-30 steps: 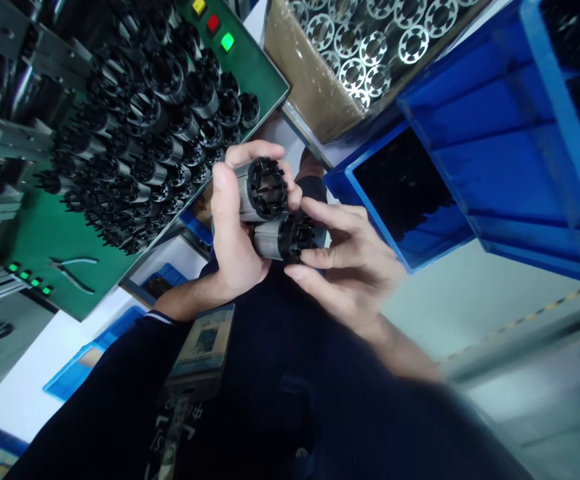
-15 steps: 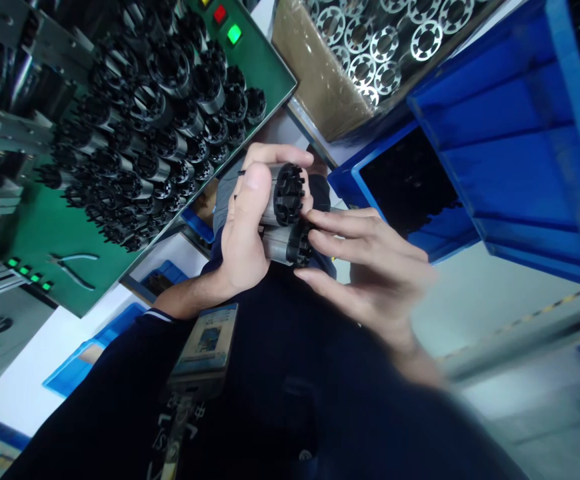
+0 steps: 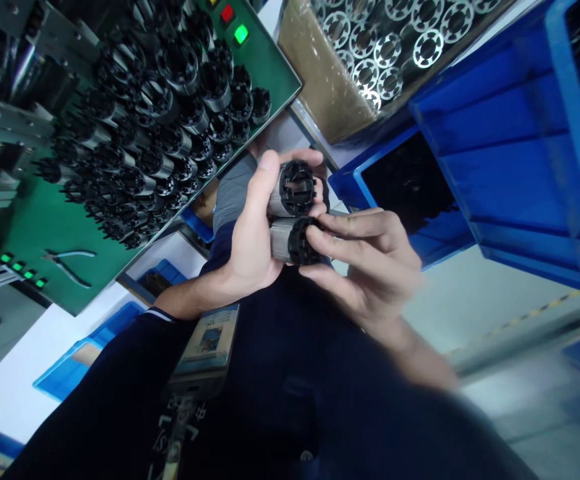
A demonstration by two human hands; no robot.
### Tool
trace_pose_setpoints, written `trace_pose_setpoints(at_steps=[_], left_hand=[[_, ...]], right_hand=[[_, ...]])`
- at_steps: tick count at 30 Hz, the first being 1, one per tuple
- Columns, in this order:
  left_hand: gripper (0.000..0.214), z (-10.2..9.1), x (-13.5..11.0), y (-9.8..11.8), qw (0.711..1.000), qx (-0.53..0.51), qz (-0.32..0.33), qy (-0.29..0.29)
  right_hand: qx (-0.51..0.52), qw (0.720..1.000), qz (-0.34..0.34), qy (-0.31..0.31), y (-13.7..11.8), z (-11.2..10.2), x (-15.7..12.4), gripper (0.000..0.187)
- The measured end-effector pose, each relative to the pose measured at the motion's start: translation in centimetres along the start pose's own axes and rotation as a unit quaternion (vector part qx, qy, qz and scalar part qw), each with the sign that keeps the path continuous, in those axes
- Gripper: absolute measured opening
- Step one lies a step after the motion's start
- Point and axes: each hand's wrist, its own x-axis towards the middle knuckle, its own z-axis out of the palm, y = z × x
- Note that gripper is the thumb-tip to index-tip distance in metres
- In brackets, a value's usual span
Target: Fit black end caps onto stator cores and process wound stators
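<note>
My left hand (image 3: pixel 250 237) is wrapped around two motor stator cores, one above the other, each a grey metal cylinder with a black toothed plastic end piece. The upper stator core (image 3: pixel 281 193) has its black slotted end turned towards me. Below it and touching it is the lower stator core (image 3: pixel 280 240). My right hand (image 3: pixel 370 257) has thumb and fingertips closed on the black plastic end cap (image 3: pixel 300 241) of the lower core. The fingers partly cover that cap, so I cannot tell how fully it is seated. The cores' far ends are hidden by my left hand.
Many stator cores (image 3: pixel 155 160) stand crowded on a green bench (image 3: pixel 280 73) at left, near pliers (image 3: pixel 70 263) and machinery. A cardboard box (image 3: pixel 310 87) holds metal rings. Blue bins (image 3: pixel 500 133) stand at right, one with black parts. An ID badge (image 3: pixel 207 343) hangs before me.
Both stator cores have turned so their black ends face me more. My right fingers have curled in closer on the lower core's end cap. The view has shifted slightly.
</note>
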Motion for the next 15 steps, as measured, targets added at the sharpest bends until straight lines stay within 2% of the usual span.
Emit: trace_pose_setpoints(at_steps=[3,6,7,9,12,15], left_hand=[[0.051,0.0,0.4,-0.1,0.999,0.025,-0.029,0.038],[0.054,0.0,0.7,0.1,0.994,0.046,-0.024,0.096],[0.054,-0.1,0.8,0.2,0.994,0.05,-0.02,0.1],[0.058,-0.5,1.0,0.3,0.995,0.053,-0.009,0.084],[0.06,-1.5,0.8,0.1,0.996,0.061,0.034,0.062],[0.05,-2.4,0.3,-0.7,0.987,0.126,0.099,0.011]], right_hand=[[-0.018,0.999,0.019,-0.031,0.1,0.3,0.2,0.052],[-0.065,0.997,0.022,-0.043,-0.3,0.8,0.1,0.06],[-0.07,0.996,0.018,-0.048,-0.5,0.9,0.0,0.062],[-0.061,0.994,0.018,-0.086,-0.9,0.5,0.0,0.061],[-0.061,0.983,0.077,-0.153,-1.4,-0.8,0.5,0.053],[-0.081,0.976,0.117,-0.164,-1.6,-1.2,1.6,0.064]])
